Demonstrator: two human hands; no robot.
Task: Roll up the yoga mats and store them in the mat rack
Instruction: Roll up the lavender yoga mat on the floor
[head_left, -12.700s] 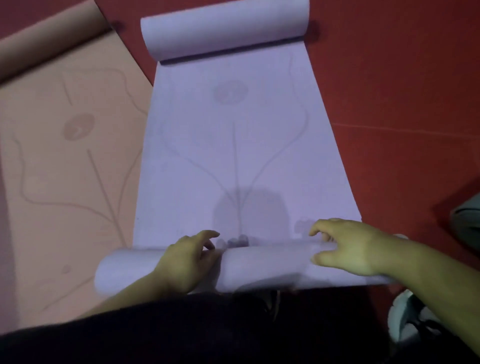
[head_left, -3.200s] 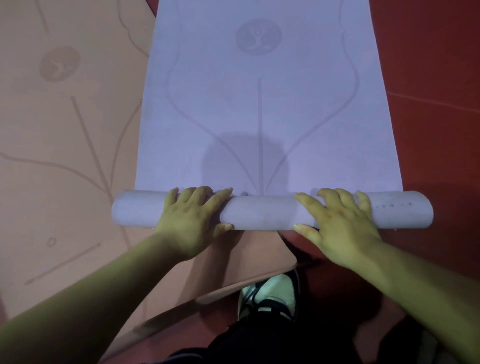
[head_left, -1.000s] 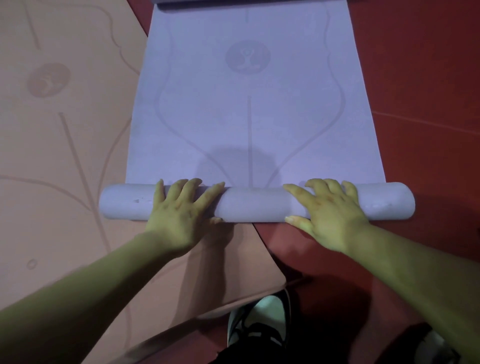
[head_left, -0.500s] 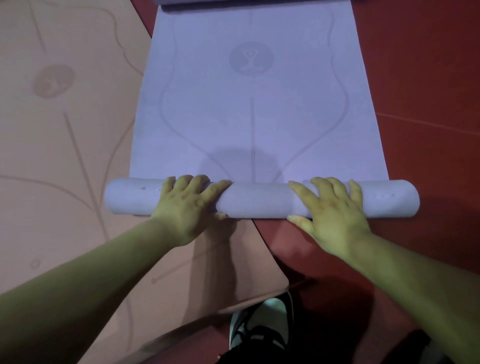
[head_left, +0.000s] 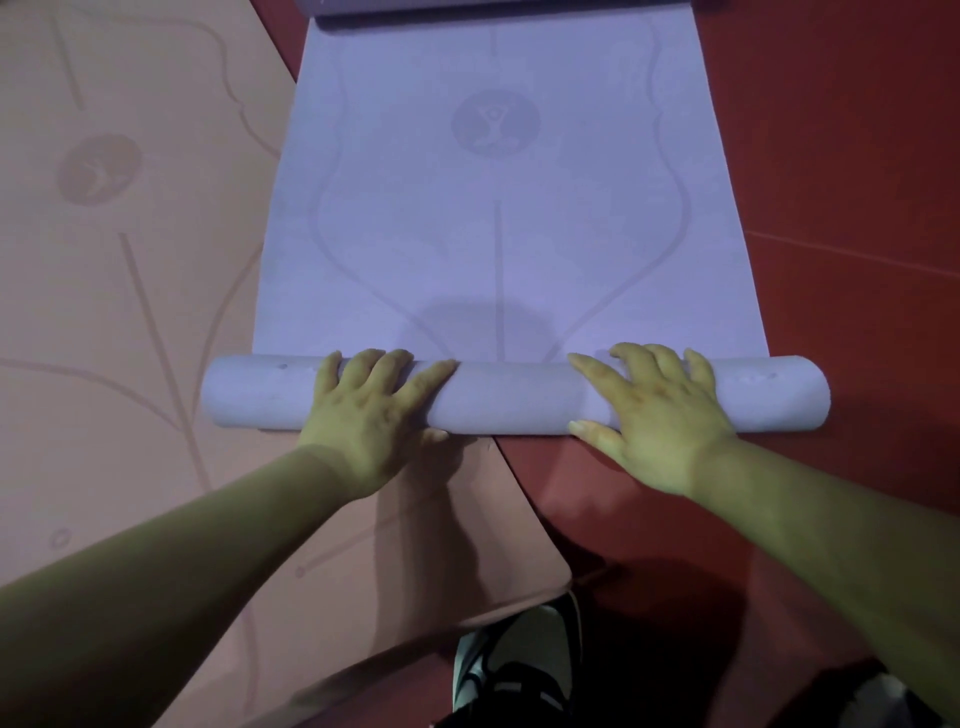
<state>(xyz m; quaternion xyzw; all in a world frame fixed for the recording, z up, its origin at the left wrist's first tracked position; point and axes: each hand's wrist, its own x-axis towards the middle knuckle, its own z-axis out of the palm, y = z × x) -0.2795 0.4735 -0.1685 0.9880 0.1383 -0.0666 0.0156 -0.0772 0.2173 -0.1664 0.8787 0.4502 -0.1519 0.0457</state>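
A lavender yoga mat (head_left: 498, 218) lies lengthwise ahead of me on the red floor, with a round figure logo and curved lines printed on it. Its near end is wound into a roll (head_left: 509, 397) lying crosswise. My left hand (head_left: 369, 410) presses on the roll's left half with fingers spread and nearly straight. On the right half rests my right hand (head_left: 654, 410), fingers stretched over the top and thumb against the near side. The mat's far end curls up at the frame's top edge (head_left: 498, 5).
A peach yoga mat (head_left: 130, 291) lies flat to the left, its near corner under my left forearm and partly under the lavender roll. Red floor (head_left: 841, 197) spreads to the right. My shoe (head_left: 514, 660) shows at the bottom centre.
Over the last second both hands have stayed on the roll and pushed it slightly forward along the mat; the roll is thicker than 12.7 s ago.
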